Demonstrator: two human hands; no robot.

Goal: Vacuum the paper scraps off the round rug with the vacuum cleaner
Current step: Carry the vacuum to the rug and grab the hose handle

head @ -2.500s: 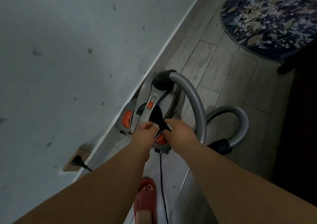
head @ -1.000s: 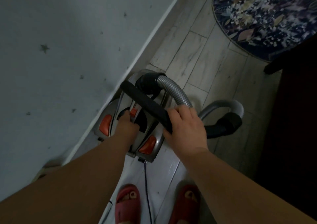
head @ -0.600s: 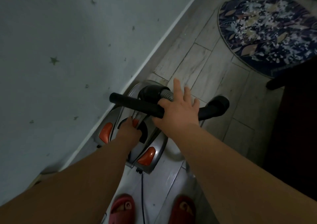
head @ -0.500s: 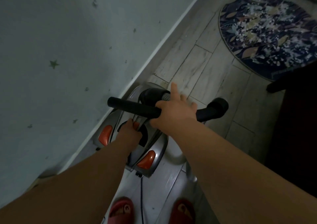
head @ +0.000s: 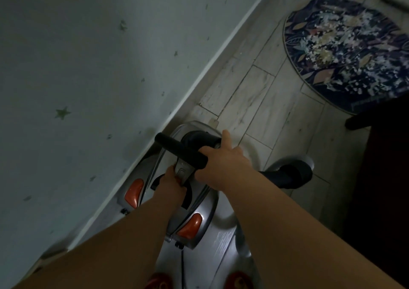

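step: lift the vacuum cleaner [head: 194, 213] off the floor edge by the wall and carry it to the rug; I'd mind the cord [head: 182, 264] trailing near the feet.
left hand [head: 173, 182]: fingers curled tight into the grip on top of the body.
right hand [head: 221, 163]: wrapped round the black tube [head: 177, 150], forefinger straight out.
hose [head: 292, 174]: loose on the floor, right side.
rug [head: 296, 52]: far right corner of the floor, well apart, paper scraps [head: 319, 42] all over it.
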